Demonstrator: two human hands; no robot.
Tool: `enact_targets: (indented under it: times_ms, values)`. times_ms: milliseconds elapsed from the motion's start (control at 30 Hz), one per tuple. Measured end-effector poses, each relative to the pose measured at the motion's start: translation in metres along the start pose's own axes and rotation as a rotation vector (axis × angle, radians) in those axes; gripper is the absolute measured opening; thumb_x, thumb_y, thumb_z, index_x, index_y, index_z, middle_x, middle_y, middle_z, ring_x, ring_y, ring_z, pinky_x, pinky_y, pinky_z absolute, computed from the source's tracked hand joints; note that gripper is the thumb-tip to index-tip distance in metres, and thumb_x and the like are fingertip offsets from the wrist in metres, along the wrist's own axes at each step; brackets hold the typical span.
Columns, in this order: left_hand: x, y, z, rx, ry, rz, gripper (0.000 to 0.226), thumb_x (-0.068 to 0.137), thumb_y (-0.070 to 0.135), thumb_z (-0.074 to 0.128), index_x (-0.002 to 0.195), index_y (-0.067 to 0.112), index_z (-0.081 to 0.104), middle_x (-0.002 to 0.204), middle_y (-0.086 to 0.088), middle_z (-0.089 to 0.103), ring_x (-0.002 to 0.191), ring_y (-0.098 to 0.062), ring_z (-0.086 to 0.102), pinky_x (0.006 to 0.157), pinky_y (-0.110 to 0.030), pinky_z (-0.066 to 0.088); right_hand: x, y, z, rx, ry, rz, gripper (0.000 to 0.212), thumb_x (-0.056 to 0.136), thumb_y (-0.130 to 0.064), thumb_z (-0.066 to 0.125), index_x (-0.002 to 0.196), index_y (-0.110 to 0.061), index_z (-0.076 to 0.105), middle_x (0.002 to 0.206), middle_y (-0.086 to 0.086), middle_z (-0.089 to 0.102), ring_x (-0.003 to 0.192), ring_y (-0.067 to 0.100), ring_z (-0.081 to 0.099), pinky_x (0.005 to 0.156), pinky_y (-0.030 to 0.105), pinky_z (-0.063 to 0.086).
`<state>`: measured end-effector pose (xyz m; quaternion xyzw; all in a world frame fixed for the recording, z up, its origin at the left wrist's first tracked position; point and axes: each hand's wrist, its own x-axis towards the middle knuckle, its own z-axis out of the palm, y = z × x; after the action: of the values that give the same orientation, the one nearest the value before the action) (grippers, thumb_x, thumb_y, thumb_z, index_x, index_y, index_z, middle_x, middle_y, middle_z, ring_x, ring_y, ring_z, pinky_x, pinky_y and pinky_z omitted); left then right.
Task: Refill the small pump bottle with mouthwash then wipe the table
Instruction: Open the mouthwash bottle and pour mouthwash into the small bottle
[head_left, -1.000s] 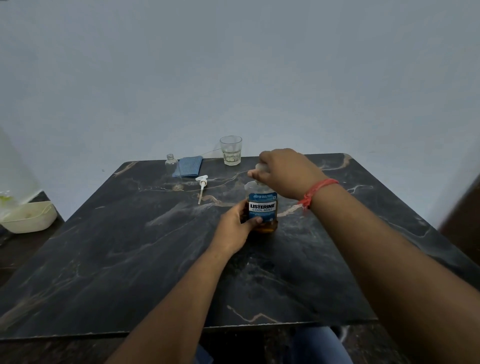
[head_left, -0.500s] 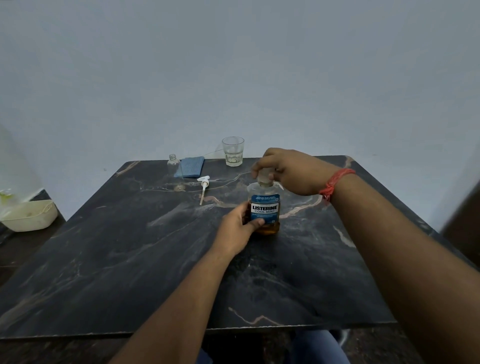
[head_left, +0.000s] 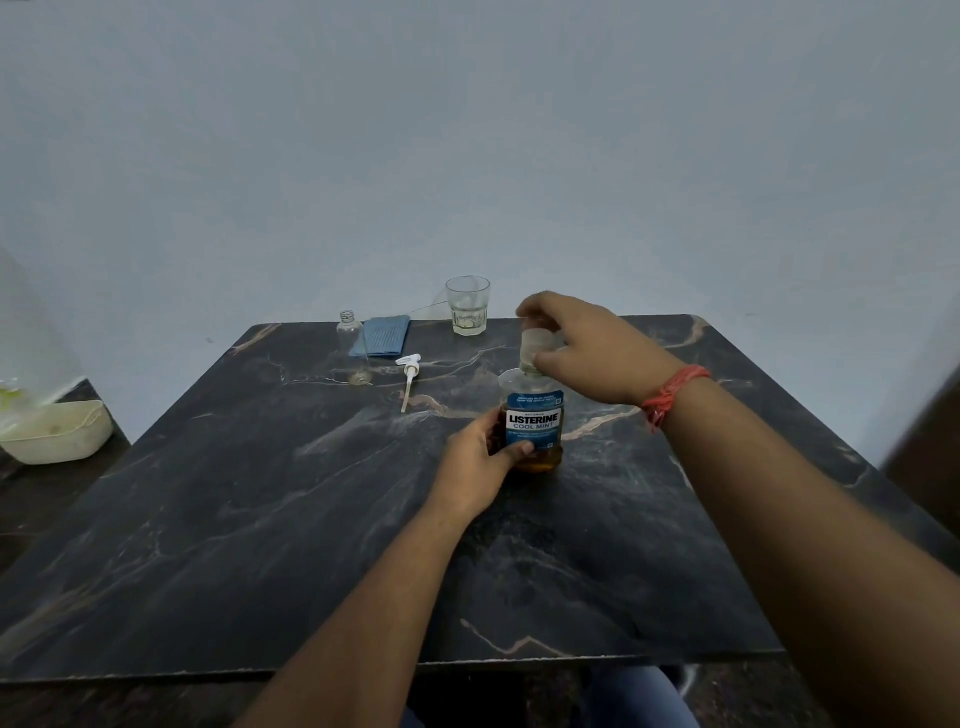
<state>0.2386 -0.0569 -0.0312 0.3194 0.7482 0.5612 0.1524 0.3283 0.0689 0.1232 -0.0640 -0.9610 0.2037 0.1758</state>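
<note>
A plain pale wall stands behind my dark stone desk (head_left: 260, 545). My left hand (head_left: 475, 462) wraps around the mouthwash bottle (head_left: 532, 421) so it stays put and does not tip. My right hand (head_left: 576, 348) is just above it, and its fingers (head_left: 540, 358) are curled tight around the clear cap (head_left: 535, 345). I think I am taking the cap off so I can pour. The small pump bottle (head_left: 349, 332) stands open, far past my left fingers, by the blue cloth (head_left: 382, 336). Its white pump (head_left: 409, 370) lies nearer to me. A glass (head_left: 467, 305) stands just beyond my right fingers. A moment ago the cap sat low on the neck. Now it looks lifted a bit higher.
</note>
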Motion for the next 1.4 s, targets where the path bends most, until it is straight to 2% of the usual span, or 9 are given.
enact_targets:
  times_ms: [133,300,500,767,933,1033,1167,1267,1400]
  values:
    - [0.001,-0.002,0.0,0.017,-0.005,0.006,0.055,0.091,0.018,0.072,0.141,0.029,0.052,0.134,0.01,0.065,0.126,-0.005,0.057,0.113,-0.041,0.043,-0.001,0.008,0.008,-0.097,0.095,0.03,0.039,0.087,-0.044,0.065,0.116,-0.02,0.054,0.106,-0.005,0.054,0.094,0.013,0.053,0.079,0.029,0.045]
    - [0.0,0.0,-0.001,0.034,-0.01,0.012,0.055,0.092,0.019,0.072,0.142,0.028,0.052,0.134,0.011,0.064,0.126,-0.005,0.056,0.114,-0.038,0.042,-0.003,0.008,0.006,0.064,0.07,0.045,0.041,0.086,-0.027,0.062,0.127,-0.021,0.056,0.111,-0.006,0.059,0.099,0.012,0.057,0.082,0.026,0.047]
    - [-0.001,0.001,-0.001,0.033,-0.012,0.011,0.055,0.092,0.019,0.072,0.141,0.031,0.052,0.132,0.013,0.065,0.125,-0.003,0.057,0.113,-0.039,0.043,-0.001,0.012,0.01,-0.058,0.139,0.048,0.034,0.086,-0.042,0.067,0.112,-0.02,0.062,0.1,-0.004,0.057,0.091,0.012,0.054,0.071,0.023,0.041]
    - [-0.002,0.002,-0.002,0.018,-0.015,0.005,0.054,0.092,0.017,0.072,0.14,0.031,0.053,0.131,0.013,0.065,0.126,-0.003,0.057,0.113,-0.04,0.043,-0.005,0.014,0.007,0.351,0.283,0.146,0.022,0.084,-0.025,0.067,0.106,-0.023,0.069,0.094,-0.013,0.067,0.083,-0.002,0.061,0.069,0.014,0.046]
    - [-0.004,0.002,-0.001,0.002,-0.012,0.023,0.053,0.091,0.016,0.072,0.14,0.025,0.054,0.13,0.01,0.066,0.123,-0.003,0.059,0.112,-0.037,0.045,-0.012,0.033,0.008,0.571,0.515,0.22,0.024,0.086,-0.026,0.068,0.11,-0.02,0.067,0.103,-0.005,0.067,0.093,0.007,0.063,0.079,0.023,0.053]
    - [-0.004,0.001,0.0,0.001,-0.004,0.018,0.053,0.091,0.015,0.072,0.141,0.023,0.054,0.131,0.008,0.066,0.123,-0.003,0.059,0.112,-0.038,0.045,-0.021,0.062,0.014,0.372,0.505,0.304,0.028,0.087,-0.025,0.062,0.115,-0.024,0.066,0.115,-0.001,0.06,0.099,0.011,0.06,0.085,0.026,0.05]
    - [-0.002,0.0,0.002,-0.009,-0.002,0.01,0.054,0.091,0.014,0.072,0.141,0.021,0.053,0.133,0.006,0.065,0.123,-0.004,0.059,0.112,-0.036,0.044,-0.043,0.112,0.038,0.021,0.317,0.426,0.033,0.088,-0.023,0.054,0.118,-0.024,0.066,0.118,0.005,0.058,0.11,0.026,0.055,0.093,0.038,0.048]
    - [-0.001,0.0,0.001,-0.009,0.001,0.002,0.053,0.092,0.014,0.071,0.141,0.02,0.053,0.135,0.004,0.064,0.122,-0.004,0.059,0.111,-0.035,0.045,-0.061,0.135,0.055,-0.109,0.185,0.512,0.032,0.089,-0.025,0.053,0.118,-0.022,0.066,0.116,0.007,0.06,0.113,0.032,0.052,0.095,0.045,0.047]
    - [-0.001,-0.001,0.0,0.004,-0.001,-0.003,0.055,0.092,0.016,0.071,0.143,0.02,0.05,0.138,0.004,0.062,0.124,-0.005,0.056,0.109,-0.031,0.044,-0.072,0.148,0.064,-0.214,0.187,0.565,0.032,0.09,-0.026,0.05,0.118,-0.023,0.066,0.115,0.006,0.061,0.114,0.033,0.048,0.096,0.047,0.045]
